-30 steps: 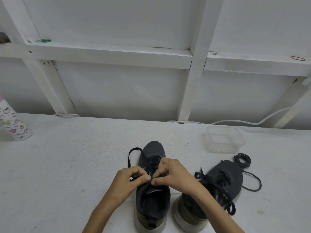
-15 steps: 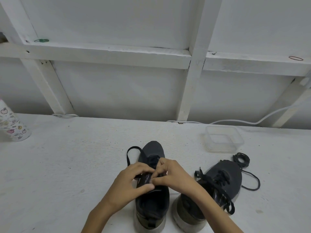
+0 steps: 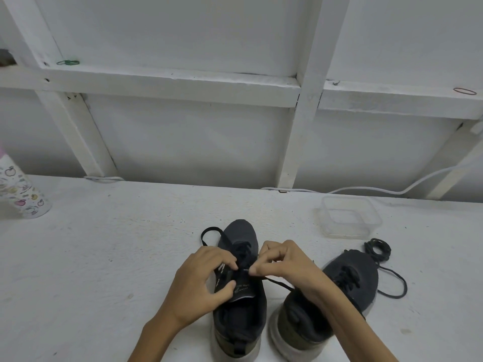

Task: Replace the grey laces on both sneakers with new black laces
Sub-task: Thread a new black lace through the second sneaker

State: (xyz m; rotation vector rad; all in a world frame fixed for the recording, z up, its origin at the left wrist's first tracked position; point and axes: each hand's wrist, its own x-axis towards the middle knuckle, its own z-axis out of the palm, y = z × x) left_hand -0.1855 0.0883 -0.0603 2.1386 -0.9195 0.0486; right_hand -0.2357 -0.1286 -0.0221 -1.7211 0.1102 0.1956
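Two dark grey sneakers stand side by side on the white table, toes pointing away from me. My left hand (image 3: 202,280) grips the left side of the left sneaker (image 3: 240,320) at its tongue and eyelets. My right hand (image 3: 285,265) pinches the tip of a black lace (image 3: 281,282) just above that tongue; the lace trails off to the right under my wrist. Another loop of black lace (image 3: 209,232) lies left of the toe. The right sneaker (image 3: 352,280) carries dark laces, partly hidden by my right forearm.
A coiled dark lace (image 3: 379,250) with a loose loop lies right of the right sneaker. A clear plastic tub (image 3: 349,218) stands behind it. A patterned bottle (image 3: 21,194) is at the far left. A white cable (image 3: 366,189) runs along the wall.
My hands have drawn slightly apart. The right hand now pulls a lace tip out to the right, and the left hand has shifted onto the shoe's side and tongue.
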